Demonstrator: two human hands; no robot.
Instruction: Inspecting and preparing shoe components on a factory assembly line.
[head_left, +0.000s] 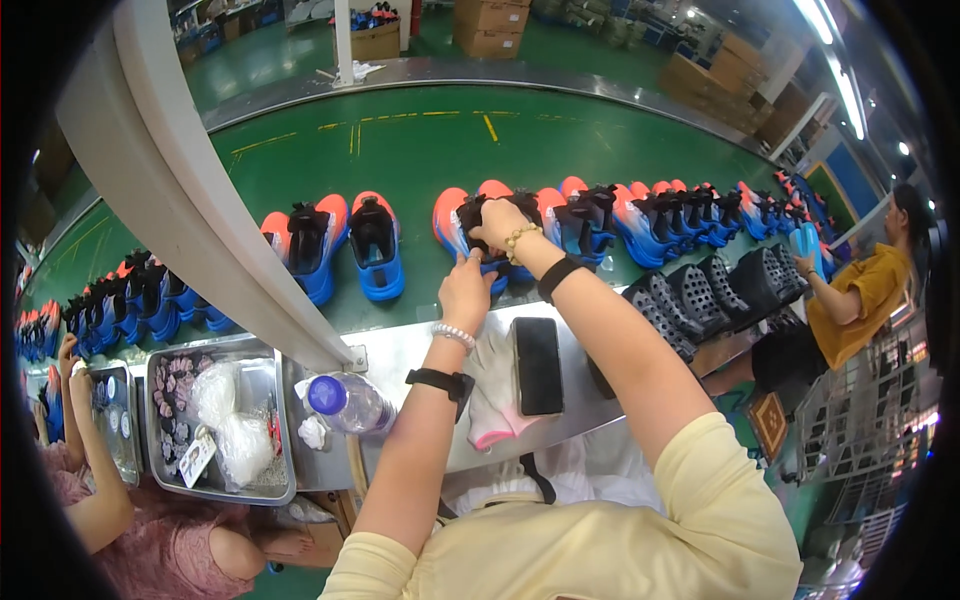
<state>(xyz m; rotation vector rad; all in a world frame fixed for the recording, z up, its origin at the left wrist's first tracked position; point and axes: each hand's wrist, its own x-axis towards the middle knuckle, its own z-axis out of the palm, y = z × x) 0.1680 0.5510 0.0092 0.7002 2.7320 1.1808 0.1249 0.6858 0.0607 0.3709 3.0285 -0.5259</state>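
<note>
- Shoe [470,225] on belt [420,150] gripped at the collar by right hand [497,222].
- Left hand [466,290] pinched on its heel end.
- Shoe best kept steadied while worked.

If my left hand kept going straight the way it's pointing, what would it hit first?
The left hand points away across the green belt and already touches the blue and orange shoe that the right hand also holds. That shoe comes first; depth beyond is unclear.

Matt green conveyor belt [420,150], brushed metal ledge [400,355], glossy black phone [538,365], clear plastic bottle [350,402]
</note>
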